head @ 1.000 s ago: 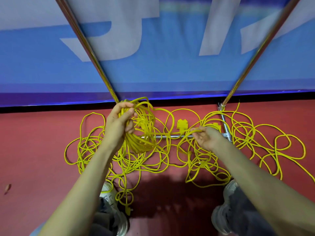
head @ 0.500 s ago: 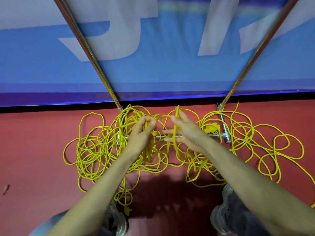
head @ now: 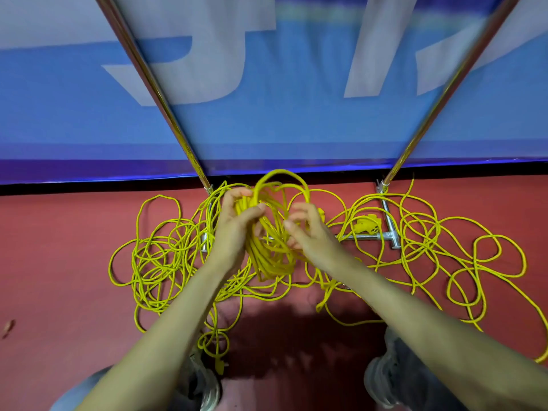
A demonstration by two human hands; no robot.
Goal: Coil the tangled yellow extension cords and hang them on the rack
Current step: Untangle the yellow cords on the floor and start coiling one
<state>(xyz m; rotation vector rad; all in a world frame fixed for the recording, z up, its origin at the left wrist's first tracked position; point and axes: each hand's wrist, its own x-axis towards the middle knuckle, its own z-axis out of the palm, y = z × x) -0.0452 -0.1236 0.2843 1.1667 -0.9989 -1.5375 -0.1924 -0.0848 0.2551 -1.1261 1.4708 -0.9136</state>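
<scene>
Head view: compared with half a second ago, the left hand (head: pixel 234 229) is now gripping a coiled bundle of thin yellow extension cord (head: pixel 268 259), thumb across the front and fingers wrapping behind, where before it was only pinching a few strands. The right hand (head: pixel 311 237), which was holding one strand upright, is now curling its fingers round the end of a raised loop (head: pixel 281 175) that is arching over from the bundle. Both hands are sitting closer together and slightly nearer the far edge of the floor.

The rest of the tangled yellow cords (head: pixel 160 253) is lying spread across the dull red floor (head: pixel 59 262), sprawling in loose rings to the left and right of the hands and over the base of the chrome tube rack (head: pixel 367 236). The rack's two shiny uprights are rising and leaning outward against a blue banner with large pale lettering (head: pixel 267 129), which is meeting the floor's far edge at a black strip.

A flat yellow plastic plug (head: pixel 366 225) is resting beside the rack's base bar on the right, and another plug end (head: pixel 220 366) is lying at the near edge between two grey shoes (head: pixel 382 381). The cord is looking smooth, round and springy.
</scene>
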